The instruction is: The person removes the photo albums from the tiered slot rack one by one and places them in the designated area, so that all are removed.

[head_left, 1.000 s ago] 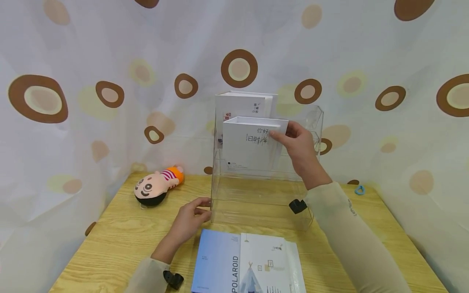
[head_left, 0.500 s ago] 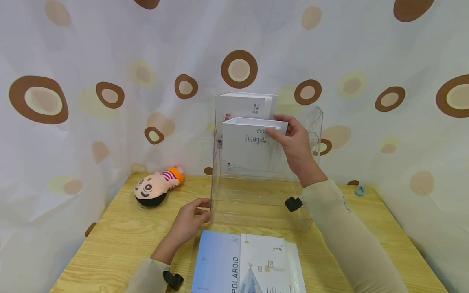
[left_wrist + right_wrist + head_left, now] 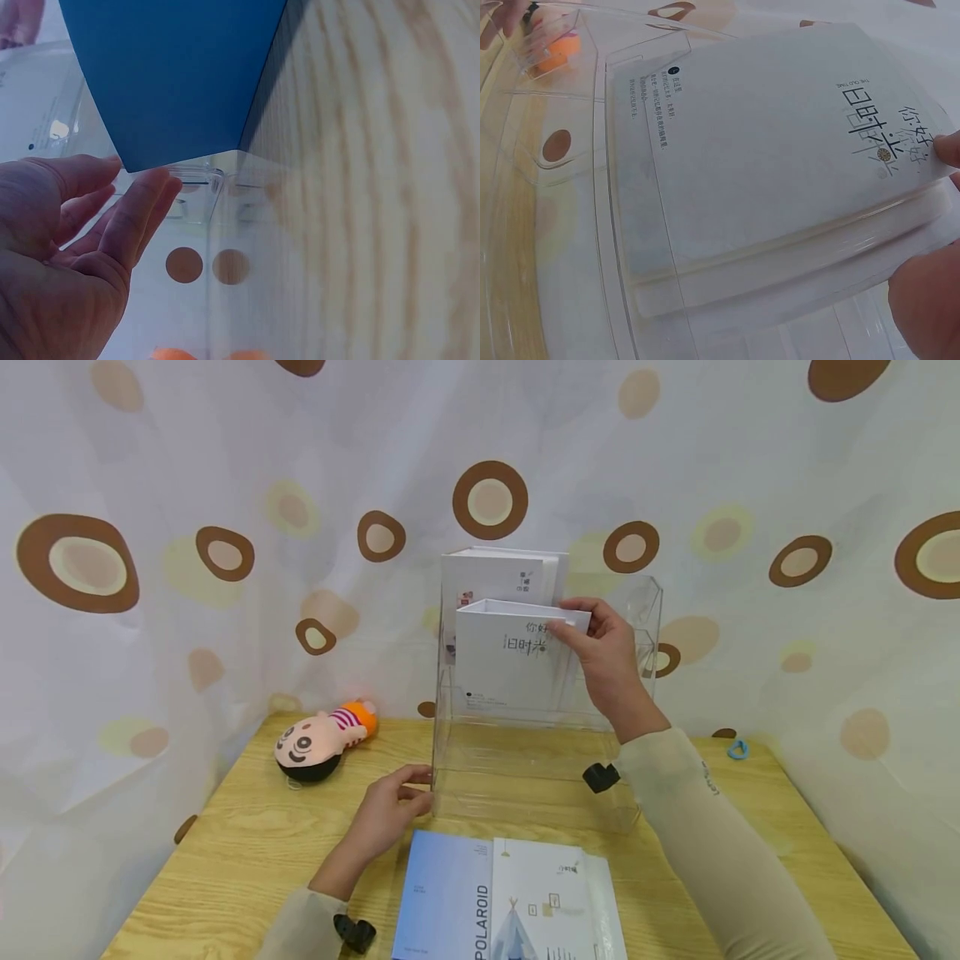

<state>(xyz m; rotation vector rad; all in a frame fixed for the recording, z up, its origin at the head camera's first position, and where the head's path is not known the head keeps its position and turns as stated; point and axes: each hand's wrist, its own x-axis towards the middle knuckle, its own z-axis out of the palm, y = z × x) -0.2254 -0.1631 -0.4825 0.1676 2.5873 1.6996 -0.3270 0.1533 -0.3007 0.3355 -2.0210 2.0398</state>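
My right hand holds a white hardcover book by its upper right corner, thumb on the front cover and fingers behind. The book stands upright in the middle tier of a clear acrylic rack, and its lower part shows through the rack's front lip in the right wrist view. Behind and above it, another white book stands in the top tier. My left hand touches the rack's left side low down with extended fingers. In the left wrist view these fingers are close to a blue book.
A blue book marked POLAROID and a white book with a tent picture lie before the rack. On the wooden table are a plush doll at left and a small blue ring at right. A dotted curtain hangs behind.
My right hand has shifted slightly left, its fingers now reaching farther over the back of the white book's top edge. The book and my left hand stay where they were.
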